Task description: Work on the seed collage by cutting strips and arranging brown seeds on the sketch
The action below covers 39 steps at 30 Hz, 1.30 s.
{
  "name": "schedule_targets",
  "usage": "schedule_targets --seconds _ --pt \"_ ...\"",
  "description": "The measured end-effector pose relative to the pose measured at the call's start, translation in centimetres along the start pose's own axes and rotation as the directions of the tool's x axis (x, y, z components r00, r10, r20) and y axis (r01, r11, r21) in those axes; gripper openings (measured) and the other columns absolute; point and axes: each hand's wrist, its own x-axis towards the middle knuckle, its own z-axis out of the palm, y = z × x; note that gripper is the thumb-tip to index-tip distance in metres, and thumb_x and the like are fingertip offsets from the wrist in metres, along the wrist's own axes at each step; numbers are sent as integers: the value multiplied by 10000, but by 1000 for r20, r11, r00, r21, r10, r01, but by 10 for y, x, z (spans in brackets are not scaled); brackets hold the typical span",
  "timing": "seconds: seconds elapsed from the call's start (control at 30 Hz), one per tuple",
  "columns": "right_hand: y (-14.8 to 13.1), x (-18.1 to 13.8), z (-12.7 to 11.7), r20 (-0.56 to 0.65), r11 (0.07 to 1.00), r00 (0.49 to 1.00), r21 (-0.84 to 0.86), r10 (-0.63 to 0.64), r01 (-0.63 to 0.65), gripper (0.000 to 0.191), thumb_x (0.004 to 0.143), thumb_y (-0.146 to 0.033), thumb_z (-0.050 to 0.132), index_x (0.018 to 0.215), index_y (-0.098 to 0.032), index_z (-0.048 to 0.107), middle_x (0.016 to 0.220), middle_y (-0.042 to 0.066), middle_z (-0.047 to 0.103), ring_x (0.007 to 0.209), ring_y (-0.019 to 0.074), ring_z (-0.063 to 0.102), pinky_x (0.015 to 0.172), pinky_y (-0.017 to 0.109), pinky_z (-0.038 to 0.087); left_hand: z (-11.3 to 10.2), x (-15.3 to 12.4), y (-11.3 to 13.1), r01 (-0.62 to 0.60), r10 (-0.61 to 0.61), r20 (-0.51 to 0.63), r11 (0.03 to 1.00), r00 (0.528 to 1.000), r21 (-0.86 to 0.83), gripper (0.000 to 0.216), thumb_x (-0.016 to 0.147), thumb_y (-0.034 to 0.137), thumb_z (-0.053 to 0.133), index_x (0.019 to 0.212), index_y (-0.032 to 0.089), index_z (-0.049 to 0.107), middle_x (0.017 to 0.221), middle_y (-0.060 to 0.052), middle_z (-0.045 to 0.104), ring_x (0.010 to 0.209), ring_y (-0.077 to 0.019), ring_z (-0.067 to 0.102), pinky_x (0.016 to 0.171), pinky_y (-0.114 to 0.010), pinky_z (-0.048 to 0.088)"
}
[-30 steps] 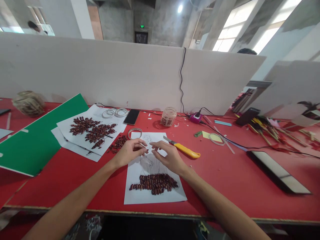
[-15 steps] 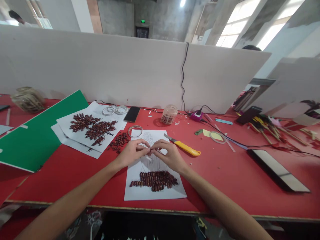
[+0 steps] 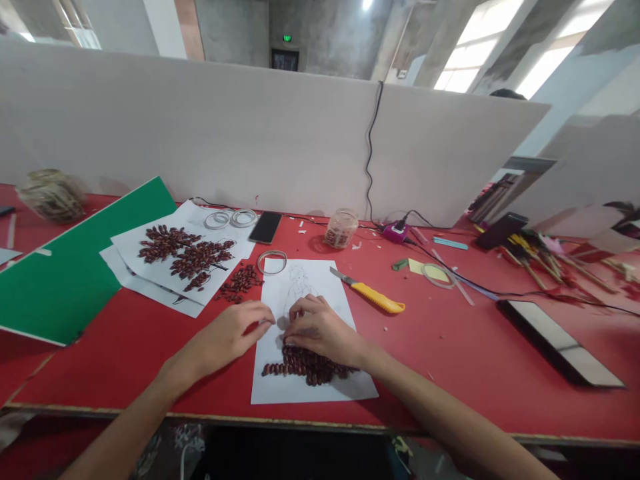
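Observation:
A white sheet (image 3: 270, 392) with a pencil-drawn figure lies before me, and rows of dark red beans (image 3: 313, 370) cover its lower part. At the upper left corner of these rows, my right hand (image 3: 320, 327) pinches a bean against the paper, its fingertips partly hiding it. My left hand (image 3: 233, 337) hovers by the sheet's left edge, fingers loosely curved and slightly apart, nothing visible in them. Loose beans (image 3: 240, 283) form a pile beyond my left hand. A yellow utility knife (image 3: 375, 297), blade out, lies across the sheet's right edge.
Bean-covered sheets (image 3: 185, 257) overlap a green board (image 3: 75, 273) at left. Tape rolls (image 3: 273, 263), a phone (image 3: 265, 227) and a jar (image 3: 341, 229) stand or lie farther back. A cable (image 3: 465, 274) crosses the right side near a dark tablet-like slab (image 3: 560, 343).
My hands have parted from above the drawing. The right has come down toward me to the bean rows; the left has drawn back to the left edge of the sheet.

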Motion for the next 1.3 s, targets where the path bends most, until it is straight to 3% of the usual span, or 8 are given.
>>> schedule_targets --seconds 0.27,0.6,0.8,0.93,1.1,1.3 --pt "-1 -5 -1 16 998 1000 -53 15 -14 109 939 -311 710 991 -303 805 1048 35 663 978 205 563 896 377 357 31 -27 -1 -39 40 -10 993 999 108 293 1069 224 409 1219 235 660 1261 -44 669 1199 -202 593 1055 -388 491" --pt "0 -10 -9 -8 980 997 -186 -77 75 206 1017 -295 587 1116 -278 767 1093 66 676 1003 209 596 879 381 380 30 -14 2 -73 73 8 988 997 139 297 1049 165 440 1231 225 667 1192 -53 670 1107 -206 609 984 -387 520" --pt "18 -37 -30 -194 997 981 -79 -2 -13 300 1045 -237 475 1254 -235 691 1120 99 668 1043 213 633 897 385 516 27 0 5 -98 92 56 988 994 119 255 1042 184 485 1171 225 701 1135 -52 676 1043 -202 629 903 -341 527" --pt "22 -78 -35 -263 979 949 -55 174 -195 303 1042 -240 466 1273 -242 663 1232 95 681 1146 221 650 964 396 555 27 3 5 -102 97 58 990 994 98 240 1037 193 496 1072 211 733 1076 -53 688 1002 -199 634 871 -328 522" --pt "18 -115 -17 -222 959 946 -105 237 -265 347 1043 -242 457 1351 -261 616 1368 92 647 1239 235 627 1029 445 557 31 2 6 -69 69 19 997 997 44 225 1032 242 527 1043 222 750 1044 -50 694 987 -196 629 852 -325 509" --pt "22 -121 4 -269 945 939 -184 217 -271 379 1049 -213 435 1382 -261 607 1438 99 603 1318 268 573 1086 544 505 32 3 4 -76 76 20 997 997 0 241 1033 246 516 1016 204 753 1047 -65 670 981 -190 621 846 -318 497"
